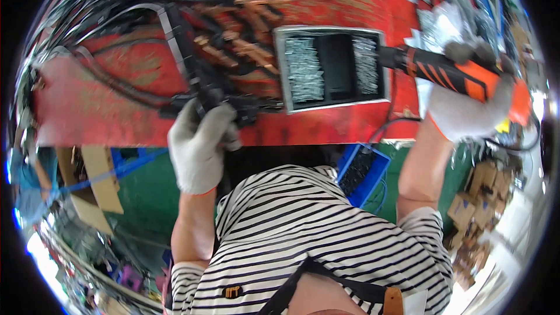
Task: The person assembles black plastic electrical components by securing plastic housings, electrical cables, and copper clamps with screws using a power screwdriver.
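Observation:
My gloved left hand (197, 150) is closed on a black cable part (211, 88) at the front edge of the red bench. Its fingers hide some of that part, and its exact kind is unclear. My gloved right hand (469, 111) grips an orange-and-black power screwdriver (437, 70), held almost level. The tool's tip reaches the right side of a screw tray (335, 106). Inside that tray, silvery screws (303, 70) fill the left compartment and more screws (366, 65) the right one. A black section lies between them.
Copper-ended pieces (248, 49) are heaped behind the left hand on the red bench (105, 119). Black cables (105, 11) spread over the far left. Clear plastic bags (446, 20) lie at the far right. Below the bench edge stands a blue bin (379, 166) of small black parts.

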Tool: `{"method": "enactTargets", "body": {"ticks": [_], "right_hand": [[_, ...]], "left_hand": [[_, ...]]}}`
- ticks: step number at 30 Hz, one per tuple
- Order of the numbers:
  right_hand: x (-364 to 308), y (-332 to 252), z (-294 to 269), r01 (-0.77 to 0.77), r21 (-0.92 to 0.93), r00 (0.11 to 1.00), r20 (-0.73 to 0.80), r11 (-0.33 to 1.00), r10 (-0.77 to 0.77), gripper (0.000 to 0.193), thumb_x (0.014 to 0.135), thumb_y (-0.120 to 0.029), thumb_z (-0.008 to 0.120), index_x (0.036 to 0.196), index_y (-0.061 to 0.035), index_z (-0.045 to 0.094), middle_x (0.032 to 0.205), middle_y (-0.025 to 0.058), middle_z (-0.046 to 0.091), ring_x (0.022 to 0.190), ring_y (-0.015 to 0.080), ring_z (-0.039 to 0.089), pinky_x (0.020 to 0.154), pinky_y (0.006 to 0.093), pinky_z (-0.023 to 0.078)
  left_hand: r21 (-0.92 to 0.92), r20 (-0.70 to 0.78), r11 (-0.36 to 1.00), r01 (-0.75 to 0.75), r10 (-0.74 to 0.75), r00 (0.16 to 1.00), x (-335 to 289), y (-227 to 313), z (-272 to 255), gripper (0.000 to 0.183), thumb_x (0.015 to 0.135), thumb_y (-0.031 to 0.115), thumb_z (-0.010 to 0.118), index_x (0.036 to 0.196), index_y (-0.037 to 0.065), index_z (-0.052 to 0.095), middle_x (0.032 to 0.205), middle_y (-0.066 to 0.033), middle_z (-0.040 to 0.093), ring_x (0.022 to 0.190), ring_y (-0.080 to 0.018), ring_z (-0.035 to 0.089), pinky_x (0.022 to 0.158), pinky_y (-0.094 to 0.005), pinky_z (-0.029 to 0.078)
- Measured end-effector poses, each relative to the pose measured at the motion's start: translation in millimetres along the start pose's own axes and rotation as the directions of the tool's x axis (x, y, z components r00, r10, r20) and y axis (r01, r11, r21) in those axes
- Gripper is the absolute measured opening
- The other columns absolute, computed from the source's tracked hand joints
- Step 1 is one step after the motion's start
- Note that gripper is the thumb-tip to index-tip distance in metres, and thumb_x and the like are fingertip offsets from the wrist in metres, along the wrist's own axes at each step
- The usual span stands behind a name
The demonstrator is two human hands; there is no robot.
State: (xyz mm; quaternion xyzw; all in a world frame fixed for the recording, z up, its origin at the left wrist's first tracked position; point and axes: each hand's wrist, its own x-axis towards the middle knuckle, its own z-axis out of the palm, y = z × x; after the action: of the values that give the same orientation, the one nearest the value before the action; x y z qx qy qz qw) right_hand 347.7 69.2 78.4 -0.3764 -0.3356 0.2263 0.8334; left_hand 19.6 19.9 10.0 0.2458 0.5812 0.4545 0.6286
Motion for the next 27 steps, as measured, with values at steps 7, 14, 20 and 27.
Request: {"method": "enactTargets", "body": {"ticks": [7, 14, 20, 27], "right_hand": [[-15.9, -25.2, 57.9, -0.154, -0.057, 0.984, 0.085, 0.986, 0.159, 0.038, 0.088, -0.036, 0.058, 0.115, -0.0104, 0.063, 0.097, 0.0109, 0.059, 0.076, 0.0246, 0.054, 0.079, 0.047, 0.045], [-44.3, 15.1, 101.7, 0.128, 0.201, 0.819, 0.531, 0.971, -0.217, 0.049, 0.101, -0.036, 0.068, 0.137, -0.0058, 0.056, 0.112, 0.0126, 0.069, 0.086, 0.0227, 0.071, 0.082, 0.03, 0.059], [-81.4, 9.2, 136.7, -0.022, 0.189, 0.809, 0.581, 0.982, -0.093, 0.046, 0.098, -0.037, 0.067, 0.131, -0.0072, 0.058, 0.11, 0.011, 0.067, 0.083, 0.0222, 0.067, 0.08, 0.0336, 0.055], [-101.9, 3.3, 153.1, -0.177, 0.158, 0.797, 0.602, 0.971, 0.047, 0.043, 0.094, -0.038, 0.066, 0.124, -0.0088, 0.06, 0.108, 0.0091, 0.066, 0.08, 0.0217, 0.061, 0.078, 0.0377, 0.05]], "left_hand": [[-0.033, 0.054, 0.999, 0.041, -0.039, 0.998, -1.0, -4.9, -14.6, 0.03, 0.092, 0.005, 0.072, 0.117, -0.008, 0.064, 0.081, -0.0087, 0.069, 0.064, -0.0149, 0.065, 0.057, -0.0278, 0.054], [-0.091, 0.095, 0.994, 0.062, -0.054, 0.994, -7.0, -1.0, -27.3, 0.023, 0.091, 0.008, 0.075, 0.106, -0.007, 0.066, 0.082, -0.0078, 0.07, 0.066, -0.0111, 0.065, 0.059, -0.0252, 0.054], [-0.072, 0.134, 0.996, 0.057, -0.047, 0.99, -8.8, 0.0, -36.1, 0.025, 0.092, 0.009, 0.076, 0.11, -0.006, 0.066, 0.081, -0.005, 0.068, 0.066, -0.0084, 0.062, 0.058, -0.025, 0.053], [-0.138, 0.164, 0.988, 0.074, -0.051, 0.985, -8.3, -0.8, -39.7, 0.025, 0.09, 0.007, 0.077, 0.109, -0.006, 0.066, 0.078, -0.0058, 0.067, 0.065, -0.0099, 0.062, 0.057, -0.0255, 0.053]]}}
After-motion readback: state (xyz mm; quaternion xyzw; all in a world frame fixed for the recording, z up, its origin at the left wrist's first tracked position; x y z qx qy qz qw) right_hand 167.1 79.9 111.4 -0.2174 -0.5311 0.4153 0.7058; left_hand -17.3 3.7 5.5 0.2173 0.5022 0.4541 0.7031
